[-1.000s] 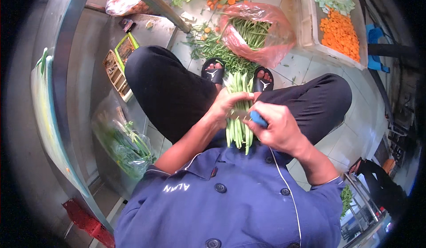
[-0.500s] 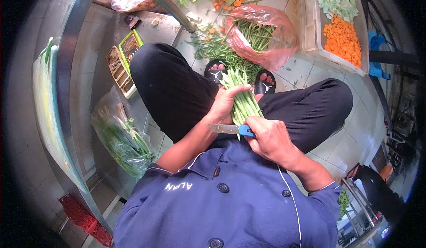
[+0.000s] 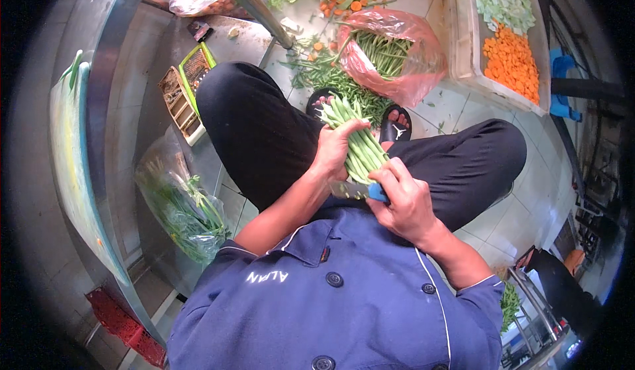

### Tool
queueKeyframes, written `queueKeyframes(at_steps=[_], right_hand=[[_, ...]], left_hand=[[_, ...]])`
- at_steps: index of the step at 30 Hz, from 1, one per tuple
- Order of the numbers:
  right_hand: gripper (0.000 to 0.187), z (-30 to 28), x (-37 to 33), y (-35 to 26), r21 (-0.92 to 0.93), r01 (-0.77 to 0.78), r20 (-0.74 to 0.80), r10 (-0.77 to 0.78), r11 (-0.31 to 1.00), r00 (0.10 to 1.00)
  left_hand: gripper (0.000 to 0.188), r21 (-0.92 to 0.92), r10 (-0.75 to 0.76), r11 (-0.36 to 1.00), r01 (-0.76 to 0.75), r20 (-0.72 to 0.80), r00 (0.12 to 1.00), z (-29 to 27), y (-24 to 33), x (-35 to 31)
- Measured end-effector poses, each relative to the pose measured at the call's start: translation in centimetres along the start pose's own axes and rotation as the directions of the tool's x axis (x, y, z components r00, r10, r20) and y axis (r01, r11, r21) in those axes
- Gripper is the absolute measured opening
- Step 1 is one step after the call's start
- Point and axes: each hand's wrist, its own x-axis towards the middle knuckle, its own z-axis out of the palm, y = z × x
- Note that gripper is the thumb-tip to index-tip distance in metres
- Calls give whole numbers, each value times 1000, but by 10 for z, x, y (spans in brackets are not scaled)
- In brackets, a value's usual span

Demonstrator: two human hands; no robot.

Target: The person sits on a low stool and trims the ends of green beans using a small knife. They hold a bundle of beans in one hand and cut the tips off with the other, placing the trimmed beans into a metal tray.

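Observation:
A bundle of long green beans (image 3: pixel 362 146) is wrapped in my left hand (image 3: pixel 333 150), the tips sticking out beyond the thumb towards my feet. My right hand (image 3: pixel 408 203) grips a knife (image 3: pixel 350 190) by its blue handle. The blade points left and lies across the near end of the beans, close to my shirt front. Whether its edge is in the beans cannot be made out. Both hands are between my bent knees. Cut green bean pieces (image 3: pixel 355 94) are heaped on the floor just beyond, around my sandals.
A pink plastic bag (image 3: pixel 426 72) of whole beans stands past the heap. At the right, a pale crate (image 3: pixel 463 62) holds chopped cabbage and carrot slices. On the left are a clear bag of leafy greens (image 3: pixel 192 211), a green-rimmed basket (image 3: pixel 198 66) and a metal table leg (image 3: pixel 248 3).
The knife has turned so that its blade shows broader, and it sits slightly further right. My right hand has shifted up a little against the beans. The bean tips lean further left.

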Motion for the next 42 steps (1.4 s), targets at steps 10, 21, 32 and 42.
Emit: queueKeyframes(at_steps=[10, 21, 32, 42], right_hand=[[25, 3, -1, 6, -217, 170, 60, -161, 961, 985], [44, 2, 33, 21, -187, 178, 166, -148, 966, 975], [34, 19, 33, 29, -46, 102, 216, -90, 994, 972], [19, -54, 43, 31, 359, -283, 49, 285, 889, 957]], left_hand=[[11, -106, 85, 990, -93, -82, 993, 8, 12, -2], [17, 62, 202, 978, -197, -99, 974, 3, -3, 8], [18, 73, 221, 973, -219, -23, 975, 5, -2, 3], [27, 153, 238, 954, -256, 127, 963, 1, 10, -7]])
